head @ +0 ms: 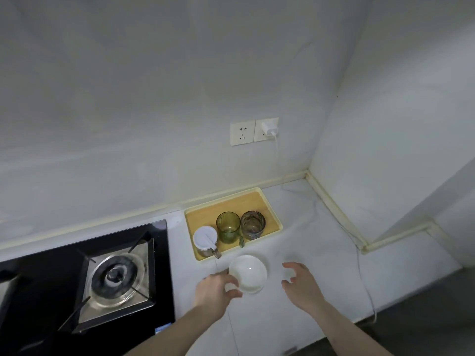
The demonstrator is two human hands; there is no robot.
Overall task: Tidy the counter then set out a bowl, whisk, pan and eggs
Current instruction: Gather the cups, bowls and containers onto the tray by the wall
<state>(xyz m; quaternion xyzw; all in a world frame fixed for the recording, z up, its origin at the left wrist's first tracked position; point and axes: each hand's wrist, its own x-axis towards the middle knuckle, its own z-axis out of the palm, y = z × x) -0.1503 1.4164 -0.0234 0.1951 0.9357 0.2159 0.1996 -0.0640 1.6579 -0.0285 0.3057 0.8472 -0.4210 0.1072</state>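
You are gripping the white bowl (pixel 248 273) with your left hand (pixel 216 289) on the counter (pixel 321 253) before the tray (pixel 203 214); your right hand (pixel 299 281) is hovering spread, holding nothing. Whisk, pan and eggs are not showing, so likely remaining.

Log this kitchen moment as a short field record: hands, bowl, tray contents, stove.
left hand: grips the white bowl's near-left rim
right hand: open, fingers spread, apart from the bowl
white bowl: upright on the counter, just in front of the tray
tray: holds a green glass, a brownish glass and a white-lidded jar
stove: left of the bowl, no pan on the burner
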